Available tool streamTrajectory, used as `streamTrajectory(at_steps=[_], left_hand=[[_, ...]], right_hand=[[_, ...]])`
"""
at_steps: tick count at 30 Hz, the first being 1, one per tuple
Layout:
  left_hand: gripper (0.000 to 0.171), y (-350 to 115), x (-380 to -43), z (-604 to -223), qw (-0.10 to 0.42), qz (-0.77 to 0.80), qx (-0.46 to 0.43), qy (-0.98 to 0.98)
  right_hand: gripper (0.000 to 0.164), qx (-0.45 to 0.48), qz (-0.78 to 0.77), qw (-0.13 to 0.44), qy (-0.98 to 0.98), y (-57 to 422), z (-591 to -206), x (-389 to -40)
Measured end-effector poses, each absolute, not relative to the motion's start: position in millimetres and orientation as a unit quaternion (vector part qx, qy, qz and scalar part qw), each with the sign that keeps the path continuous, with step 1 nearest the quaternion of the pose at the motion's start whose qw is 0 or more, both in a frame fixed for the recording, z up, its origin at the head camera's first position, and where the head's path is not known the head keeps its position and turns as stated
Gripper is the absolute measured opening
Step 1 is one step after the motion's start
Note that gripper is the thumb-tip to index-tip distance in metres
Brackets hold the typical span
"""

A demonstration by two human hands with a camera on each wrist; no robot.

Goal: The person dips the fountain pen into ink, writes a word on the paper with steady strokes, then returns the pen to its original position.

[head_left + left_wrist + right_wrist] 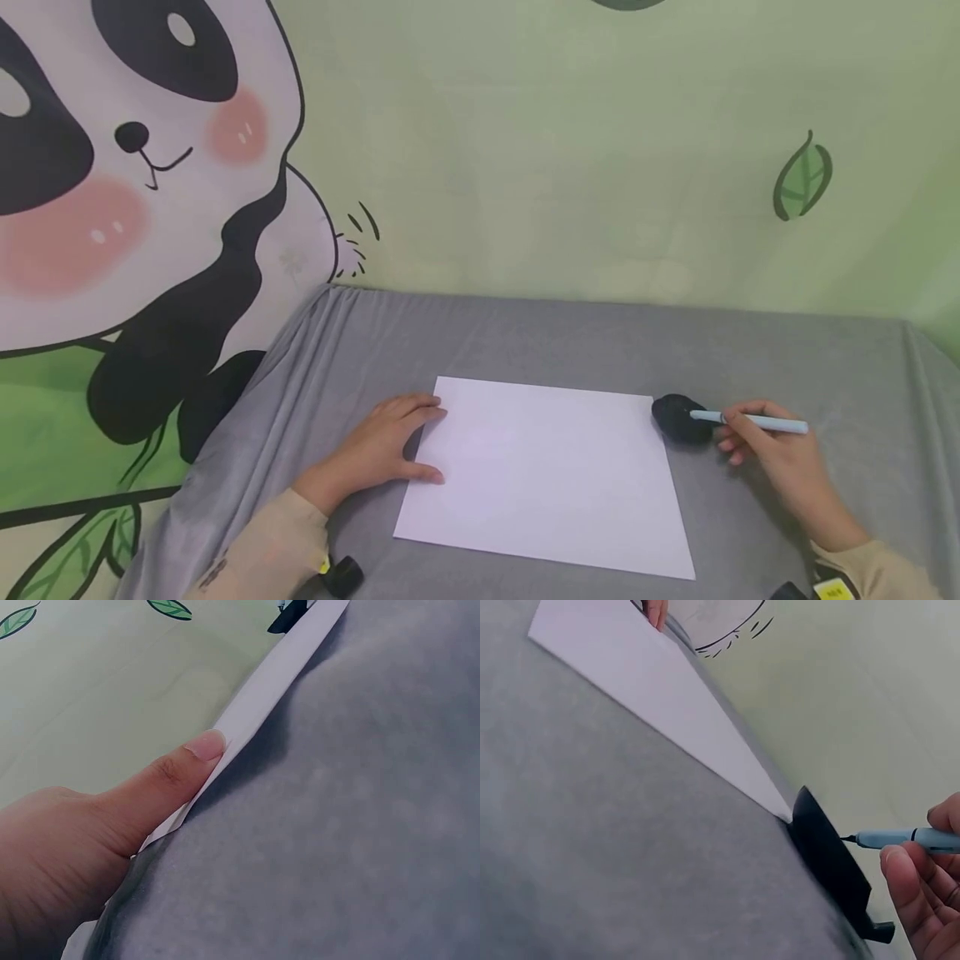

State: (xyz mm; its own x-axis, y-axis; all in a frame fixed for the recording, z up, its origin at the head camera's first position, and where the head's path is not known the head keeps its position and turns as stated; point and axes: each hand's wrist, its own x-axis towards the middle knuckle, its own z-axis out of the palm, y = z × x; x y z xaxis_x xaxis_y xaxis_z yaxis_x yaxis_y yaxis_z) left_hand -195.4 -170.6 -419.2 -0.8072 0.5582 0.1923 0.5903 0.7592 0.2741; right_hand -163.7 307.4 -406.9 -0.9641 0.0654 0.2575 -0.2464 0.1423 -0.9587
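A blank white sheet of paper (543, 475) lies on a grey cloth. My left hand (382, 446) rests at its left edge, thumb and fingers spread on the margin; the left wrist view shows the thumb (169, 776) touching the paper. Between the thumb and fingers of my right hand (783, 458) is a light blue pen (783, 425) with a dark pointed tip, pointing left. That tip is at a small black dish-like object (678, 419) by the sheet's upper right corner. Whether they touch is unclear. The black object's exact kind cannot be told.
Grey cloth (525, 333) covers the table, with folds along its left side. Behind it stands a pale green wall (562, 167) bearing a large panda picture (180, 267) and painted leaves. Devices with yellow labels (834, 589) are strapped at both wrists.
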Motion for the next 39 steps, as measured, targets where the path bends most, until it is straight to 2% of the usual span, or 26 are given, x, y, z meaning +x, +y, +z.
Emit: streamTrajectory(at_steps=[8, 20, 28, 39], left_hand=[[0.082, -170.5, -196.5, -420.1, 0.049, -0.165, -0.307, -0.936], [0.083, -169.0, -195.1, -416.2, 0.044, -0.170, -0.301, -0.937], [0.082, -169.2, -194.7, -416.3, 0.045, -0.167, -0.302, -0.937], [0.082, -168.8, -194.3, -415.4, 0.042, -0.168, -0.300, -0.938]], right_hand=[[0.020, 0.064, 0.615, 0.127, -0.776, 306.7, -392.8, -161.9], [0.021, 0.083, 0.603, 0.104, -0.786, 303.5, -368.6, -163.0], [0.008, 0.055, 0.511, 0.097, -0.852, 295.2, -350.8, -167.1], [0.015, 0.084, 0.550, 0.080, -0.827, 270.0, -338.1, -173.3]])
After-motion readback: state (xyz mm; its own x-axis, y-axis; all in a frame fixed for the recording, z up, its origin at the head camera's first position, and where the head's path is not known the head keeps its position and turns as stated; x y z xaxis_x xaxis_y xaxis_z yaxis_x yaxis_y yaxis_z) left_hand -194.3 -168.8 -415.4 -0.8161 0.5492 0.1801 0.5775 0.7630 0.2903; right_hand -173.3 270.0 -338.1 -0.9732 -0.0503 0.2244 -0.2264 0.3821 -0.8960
